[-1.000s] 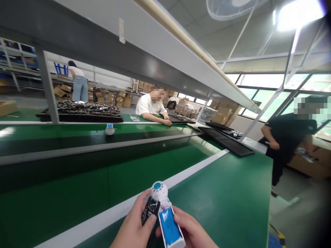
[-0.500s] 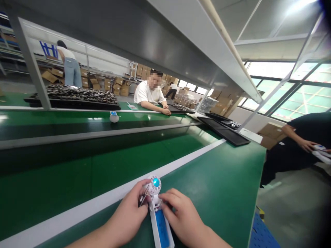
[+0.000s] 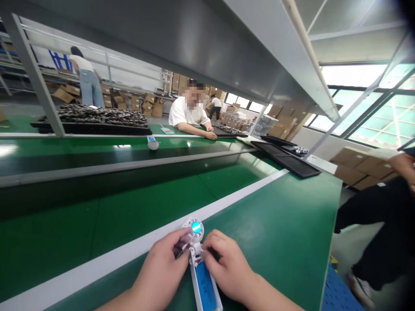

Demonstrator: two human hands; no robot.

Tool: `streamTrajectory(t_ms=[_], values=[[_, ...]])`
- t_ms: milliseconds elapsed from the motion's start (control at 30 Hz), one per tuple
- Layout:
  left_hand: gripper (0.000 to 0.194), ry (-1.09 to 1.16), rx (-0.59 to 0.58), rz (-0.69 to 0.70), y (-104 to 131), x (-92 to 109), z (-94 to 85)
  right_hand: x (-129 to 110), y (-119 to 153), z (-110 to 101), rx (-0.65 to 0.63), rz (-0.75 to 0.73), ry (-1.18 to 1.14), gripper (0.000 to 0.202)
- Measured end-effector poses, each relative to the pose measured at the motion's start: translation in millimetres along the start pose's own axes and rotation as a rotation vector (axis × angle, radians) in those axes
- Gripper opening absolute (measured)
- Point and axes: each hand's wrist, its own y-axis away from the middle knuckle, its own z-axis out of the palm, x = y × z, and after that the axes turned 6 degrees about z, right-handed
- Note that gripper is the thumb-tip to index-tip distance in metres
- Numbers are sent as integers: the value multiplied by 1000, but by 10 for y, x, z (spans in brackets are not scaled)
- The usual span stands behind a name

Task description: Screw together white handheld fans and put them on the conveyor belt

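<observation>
A long green workbench (image 3: 279, 224) runs through a factory hall, a grey shelf overhead and windows on the far side. At the near edge of the bench, the person's left hand (image 3: 162, 270) pinches the neck of a small white fan (image 3: 199, 259), fingers closed on it just below the round head with its blue centre. The right hand (image 3: 227, 265) closes on the same neck from the other side, fingertips pressed to the white casing. The fan's open handle lies between the two hands and shows a blue battery (image 3: 205, 289). Far down the bench from the fan, a seated worker in a white shirt (image 3: 186, 116) leans on the surface beside black trays (image 3: 285, 162). Another white fan (image 3: 152, 143) lies on the belt beyond.
</observation>
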Motion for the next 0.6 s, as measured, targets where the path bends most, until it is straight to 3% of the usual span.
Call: streamTrajectory(t_ms=[133,333,600], values=[[26,-121,73,-20,-12,61,-34,-94,-38,125,89,79,-64,15],[24,-141,117,-12,-25,104,-64,-167,-130,367,127,297,-238,18],[23,-144,108,38,-26,27,-42,-127,-120,385,158,349,-355,17]])
